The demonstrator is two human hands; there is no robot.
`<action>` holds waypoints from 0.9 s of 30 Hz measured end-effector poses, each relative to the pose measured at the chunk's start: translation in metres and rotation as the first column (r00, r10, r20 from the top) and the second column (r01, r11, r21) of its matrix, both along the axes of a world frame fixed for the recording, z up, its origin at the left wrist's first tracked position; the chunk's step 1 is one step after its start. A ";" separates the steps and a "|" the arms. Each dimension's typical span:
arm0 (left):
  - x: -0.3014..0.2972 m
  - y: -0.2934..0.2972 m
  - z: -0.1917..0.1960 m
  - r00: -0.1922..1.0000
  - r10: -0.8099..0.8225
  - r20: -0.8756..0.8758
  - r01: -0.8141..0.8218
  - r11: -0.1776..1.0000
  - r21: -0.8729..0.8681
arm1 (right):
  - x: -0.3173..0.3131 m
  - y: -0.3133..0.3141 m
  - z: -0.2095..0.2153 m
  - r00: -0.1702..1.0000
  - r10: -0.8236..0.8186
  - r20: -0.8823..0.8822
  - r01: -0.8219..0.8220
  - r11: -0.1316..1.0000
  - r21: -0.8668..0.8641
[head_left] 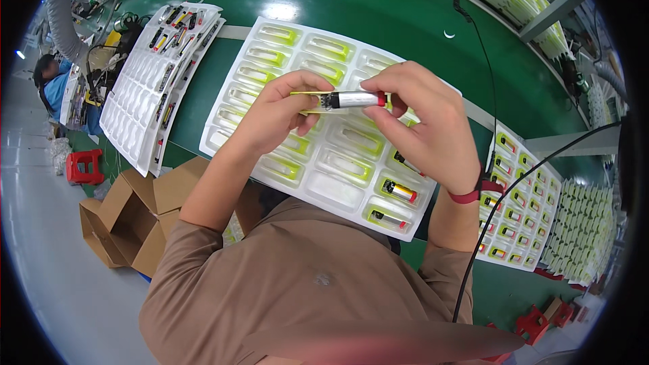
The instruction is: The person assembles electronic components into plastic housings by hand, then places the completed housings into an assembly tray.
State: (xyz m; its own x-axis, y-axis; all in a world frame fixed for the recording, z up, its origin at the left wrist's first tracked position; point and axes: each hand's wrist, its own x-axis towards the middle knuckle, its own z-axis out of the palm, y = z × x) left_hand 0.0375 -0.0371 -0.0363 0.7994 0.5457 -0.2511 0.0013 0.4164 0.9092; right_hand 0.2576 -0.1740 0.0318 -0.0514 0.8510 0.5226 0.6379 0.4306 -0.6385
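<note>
Hands pinching a small silver cylinder above a white tray.

Left hand [274,111] grips the cylinder's yellow-tabbed end; right hand [422,118] grips the red-capped end of the silver cylinder [355,99], held level over the white compartment tray [318,192]. Beyond lies the green table [378,7], another tray [159,74] to the left.

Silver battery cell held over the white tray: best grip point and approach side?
Grip the silver cell across its bare middle barrel, probably from above. It lies level between the left hand and right hand, which cover both ends; the white tray sits below it.
</note>
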 end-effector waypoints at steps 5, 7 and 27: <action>0.007 -0.008 0.000 0.932 0.083 0.352 -0.015 0.981 -0.192 | -0.002 0.005 -0.011 0.989 -0.066 0.133 0.063 0.998 0.027; 0.004 -0.008 -0.002 0.916 0.052 0.397 0.035 0.977 -0.210 | -0.005 0.011 -0.013 0.989 -0.068 0.135 0.061 0.997 0.051; 0.009 -0.012 -0.003 0.973 0.035 0.227 -0.057 0.994 0.091 | -0.006 0.032 -0.030 0.994 -0.097 0.041 0.093 0.992 0.085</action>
State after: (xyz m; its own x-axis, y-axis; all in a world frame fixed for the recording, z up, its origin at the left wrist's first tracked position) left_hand 0.0462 -0.0489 -0.0391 0.8029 0.5959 -0.0120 -0.2250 0.3217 0.9197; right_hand 0.2515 -0.1422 0.0013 0.0028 0.8073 0.5901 0.7059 0.4164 -0.5730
